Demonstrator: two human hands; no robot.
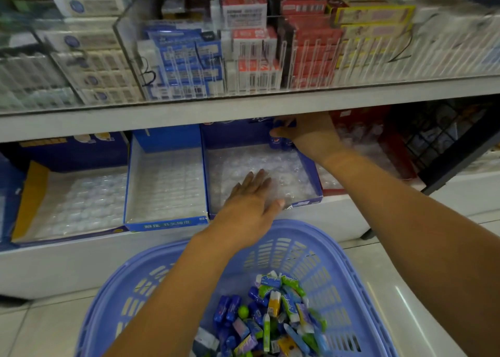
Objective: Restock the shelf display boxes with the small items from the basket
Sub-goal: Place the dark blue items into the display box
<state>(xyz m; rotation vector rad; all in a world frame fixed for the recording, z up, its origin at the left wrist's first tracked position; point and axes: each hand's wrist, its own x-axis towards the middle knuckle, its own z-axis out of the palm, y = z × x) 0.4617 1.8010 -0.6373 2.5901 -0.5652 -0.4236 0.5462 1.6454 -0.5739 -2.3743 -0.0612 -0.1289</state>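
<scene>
Low shelf (pixel 81 270), placing step: right hand (pixel 311 135) gripping blue items (pixel 281 141) at box (pixel 311 174) back, left hand (pixel 249 202) flat (steadying); next, basket (pixel 297 229).

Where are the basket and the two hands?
basket (pixel 319 270), head view, slotted far wall.
left hand (pixel 251 202), head view, back of the hand.
right hand (pixel 311 135), head view, back of the hand.

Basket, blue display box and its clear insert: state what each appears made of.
Basket: moulded plastic, lilac, slightly glossy; slotted walls and a rounded rim suggest it. Blue display box: likely printed cardboard; thin flat walls with print, matte. Clear insert: probably thin formed plastic; transparent, with rows of shiny domed pockets catching light.
</scene>
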